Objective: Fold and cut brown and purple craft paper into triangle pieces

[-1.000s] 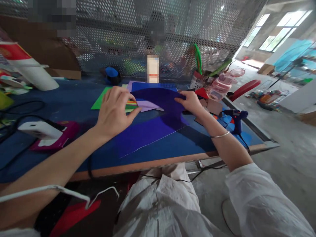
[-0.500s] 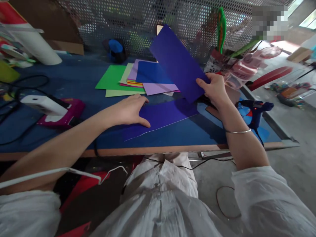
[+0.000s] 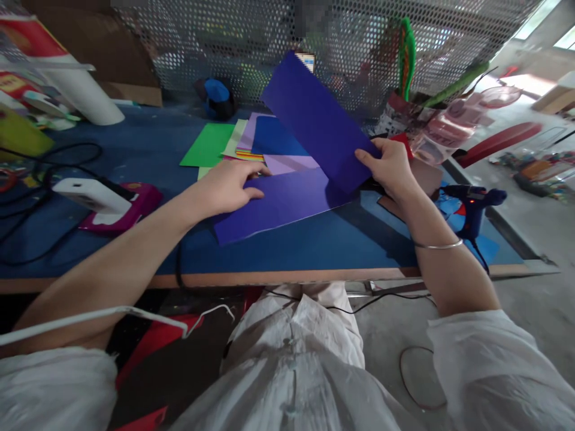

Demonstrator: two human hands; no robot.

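My right hand (image 3: pixel 392 166) pinches the lower corner of a dark purple paper strip (image 3: pixel 314 120), which slants up and to the left above the table. Gripping the near left edge of a second purple sheet (image 3: pixel 283 203), my left hand (image 3: pixel 227 185) has its fingers curled over it and lifts it slightly off the blue table (image 3: pixel 135 155). Behind both sheets lies a stack of coloured paper (image 3: pixel 251 146) in green, blue, lilac and yellow.
A blue glue gun (image 3: pixel 469 200) stands at the right table edge, with cut blue scraps beside it. A white device on a pink case (image 3: pixel 108 200) and black cables lie at the left. Containers with green sticks (image 3: pixel 406 54) and a perforated metal screen stand behind.
My right hand lifted the purple strip off the table and holds it up. My left hand left the paper stack, pressed on the lower purple sheet, then gripped and raised its edge.
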